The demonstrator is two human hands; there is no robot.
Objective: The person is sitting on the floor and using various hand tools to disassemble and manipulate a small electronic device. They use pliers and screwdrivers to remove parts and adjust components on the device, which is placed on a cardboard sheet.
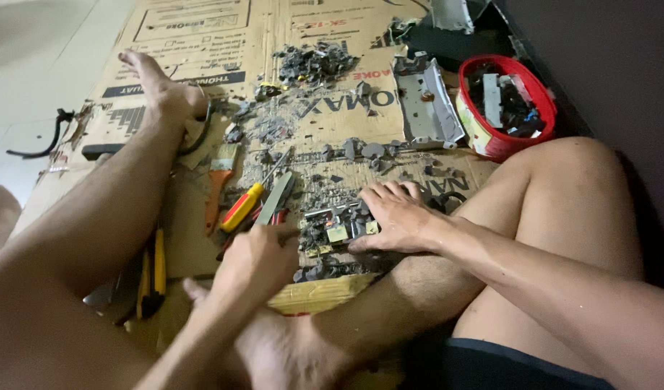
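Observation:
I sit on a flattened cardboard sheet point(202, 238) on the floor with my legs spread. My right hand point(393, 217) lies flat, fingers apart, pressing on a small circuit board point(339, 230) with grey and yellowish parts, just in front of my shin. My left hand point(256, 260) is closed around the handle of a flat metal file point(276, 198) whose blade points away from me, left of the board. A red and yellow screwdriver point(247, 204) lies beside the file.
A red plastic basket point(491, 141) of parts stands at the back right, next to a grey metal casing point(427, 101). Grey scrap bits point(314, 65) are heaped further back. A paintbrush point(218, 180), yellow-handled pliers point(155, 278) and a black cable point(46, 137) lie at left.

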